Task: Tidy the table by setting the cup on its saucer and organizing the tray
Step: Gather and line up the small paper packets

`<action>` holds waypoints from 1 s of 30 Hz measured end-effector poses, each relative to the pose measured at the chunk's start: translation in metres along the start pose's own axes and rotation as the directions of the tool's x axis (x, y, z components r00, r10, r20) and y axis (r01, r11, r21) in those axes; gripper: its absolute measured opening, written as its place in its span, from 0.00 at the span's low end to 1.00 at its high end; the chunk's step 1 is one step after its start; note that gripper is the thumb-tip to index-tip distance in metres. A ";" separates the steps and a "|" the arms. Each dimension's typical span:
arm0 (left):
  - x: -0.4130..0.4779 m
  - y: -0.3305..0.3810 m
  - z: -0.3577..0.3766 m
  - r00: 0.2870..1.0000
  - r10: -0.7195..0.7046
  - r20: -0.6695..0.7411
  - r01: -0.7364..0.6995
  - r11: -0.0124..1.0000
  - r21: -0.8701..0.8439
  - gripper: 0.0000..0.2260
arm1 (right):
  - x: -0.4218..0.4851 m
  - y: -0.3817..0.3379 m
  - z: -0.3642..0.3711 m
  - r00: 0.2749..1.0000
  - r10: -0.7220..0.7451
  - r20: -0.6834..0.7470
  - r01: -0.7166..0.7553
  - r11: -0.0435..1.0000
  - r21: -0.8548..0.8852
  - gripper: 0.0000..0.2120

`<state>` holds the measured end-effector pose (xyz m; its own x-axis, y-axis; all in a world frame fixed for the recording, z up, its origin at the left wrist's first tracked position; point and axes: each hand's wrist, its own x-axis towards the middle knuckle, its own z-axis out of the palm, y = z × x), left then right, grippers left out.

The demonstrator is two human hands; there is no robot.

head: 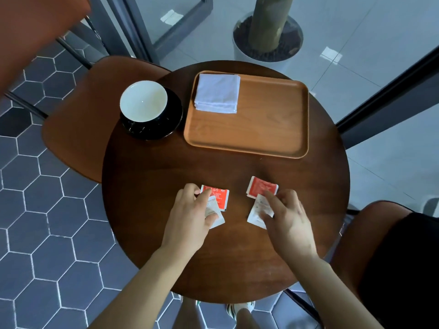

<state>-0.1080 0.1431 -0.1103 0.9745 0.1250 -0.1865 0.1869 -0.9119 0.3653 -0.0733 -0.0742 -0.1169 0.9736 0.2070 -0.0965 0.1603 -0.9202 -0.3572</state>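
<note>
bare table (228, 167) between packets and tray (273, 129), tray's right part free, napkins (217, 93) filling its far-left corner

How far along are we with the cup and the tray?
Done: the white cup sits on its black saucer. In hand: left hand and right hand are each on a red-and-white packet pair on the round wooden table. Left: the wooden tray holds only folded white napkins.

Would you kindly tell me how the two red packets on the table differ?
The left red packet lies partly under the left hand; the right red packet is mostly uncovered. The left shows more white print and edging; the right looks plainer. Each adjoins a white packet.
</note>
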 end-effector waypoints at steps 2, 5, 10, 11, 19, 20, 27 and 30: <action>0.000 0.004 0.002 1.000 -0.016 -0.008 0.016 1.000 0.000 0.26 | -0.002 -0.011 0.003 0.999 -0.041 0.009 0.041 0.999 0.007 0.27; -0.001 0.010 0.004 1.000 -0.014 -0.018 0.014 1.000 -0.005 0.26 | -0.003 -0.019 0.005 0.996 -0.081 0.024 0.079 0.995 0.060 0.24; -0.009 0.003 0.004 0.998 -0.031 -0.046 0.026 0.993 -0.112 0.27 | -0.003 -0.009 -0.002 0.998 0.048 0.027 -0.052 0.984 0.169 0.24; -0.009 0.001 0.004 0.999 -0.028 -0.045 0.023 0.994 -0.111 0.27 | -0.004 -0.007 -0.003 0.998 0.057 0.025 -0.060 0.987 0.152 0.23; -0.014 0.003 0.009 0.993 -0.019 -0.117 0.007 0.995 -0.102 0.23 | -0.003 -0.023 0.008 0.999 -0.038 0.009 0.038 0.999 0.030 0.19; -0.015 0.002 0.008 0.991 -0.039 -0.125 0.022 0.991 -0.131 0.24 | -0.003 -0.024 0.008 1.000 -0.028 0.011 0.028 0.999 0.030 0.19; -0.030 -0.017 -0.007 0.921 0.074 -0.382 -0.137 0.980 -0.141 0.11 | -0.005 -0.027 -0.006 0.998 0.070 0.006 -0.068 0.947 0.314 0.09; -0.038 -0.030 -0.005 0.883 0.232 -0.408 -0.235 0.971 0.044 0.08 | -0.009 -0.035 -0.015 0.995 0.002 -0.097 0.038 0.914 0.403 0.06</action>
<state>-0.1497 0.1674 -0.1097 0.9545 0.0587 0.2923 -0.0525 -0.9320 0.3586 -0.0849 -0.0490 -0.0896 0.9850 0.1724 -0.0063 0.1179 -0.6993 -0.7050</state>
